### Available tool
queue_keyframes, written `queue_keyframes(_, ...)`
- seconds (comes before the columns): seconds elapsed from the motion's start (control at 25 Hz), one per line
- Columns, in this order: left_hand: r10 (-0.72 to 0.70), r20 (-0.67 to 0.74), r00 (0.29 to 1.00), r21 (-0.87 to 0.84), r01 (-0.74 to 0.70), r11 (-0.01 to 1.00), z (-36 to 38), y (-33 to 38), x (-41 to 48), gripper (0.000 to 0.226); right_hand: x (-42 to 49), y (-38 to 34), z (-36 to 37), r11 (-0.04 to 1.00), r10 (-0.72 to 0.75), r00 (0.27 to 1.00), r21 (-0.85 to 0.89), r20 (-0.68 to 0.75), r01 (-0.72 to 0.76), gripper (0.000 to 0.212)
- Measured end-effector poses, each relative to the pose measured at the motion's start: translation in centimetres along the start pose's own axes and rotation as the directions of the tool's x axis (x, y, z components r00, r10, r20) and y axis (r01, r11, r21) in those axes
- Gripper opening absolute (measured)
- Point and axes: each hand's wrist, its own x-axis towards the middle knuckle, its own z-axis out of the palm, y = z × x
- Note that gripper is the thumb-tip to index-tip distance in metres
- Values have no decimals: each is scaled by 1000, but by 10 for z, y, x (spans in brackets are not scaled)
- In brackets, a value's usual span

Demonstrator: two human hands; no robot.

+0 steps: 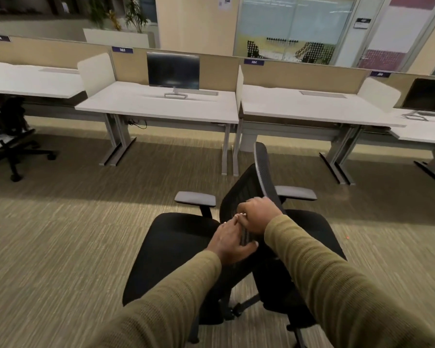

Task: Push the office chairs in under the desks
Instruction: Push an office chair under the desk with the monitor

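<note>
- the chair stands on the carpet well out in front of the desk, on my side of it, with no part under the desk top.
- i see its backrest almost edge-on, roughly in line with the desk's right end.
- my left hand grips the backrest rim, fingers curled over it and thumb wrapped on the near side.
- my right hand grips the same rim on the side nearer the desk, touching the left hand.
- a monitor stands on the desk, toward its back edge.
- a second chair sits beyond the desk's left end, well apart.
</note>
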Motion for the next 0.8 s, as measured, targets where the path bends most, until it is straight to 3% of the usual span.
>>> queue_keyframes(0.12,45,43,998,-8,-45,999,19,30,13,95,0,39,6,1000,23,989,22,-144,-20,34)
queue_keyframes(0.36,-87,26,996,133,83,988,46,51,35,74,17,53,38,987,83,995,141,-49,-76,44)
queue_keyframes(0.56,-238,216,947,-26,250,968,41,44,52,78,39,50,41,992,96,995,89,-17,-94,49)
queue_keyframes(0.8,-255,154,954,-20,262,965,16,24,62,83,56,49,40,990,116,992,90,-50,-111,48)
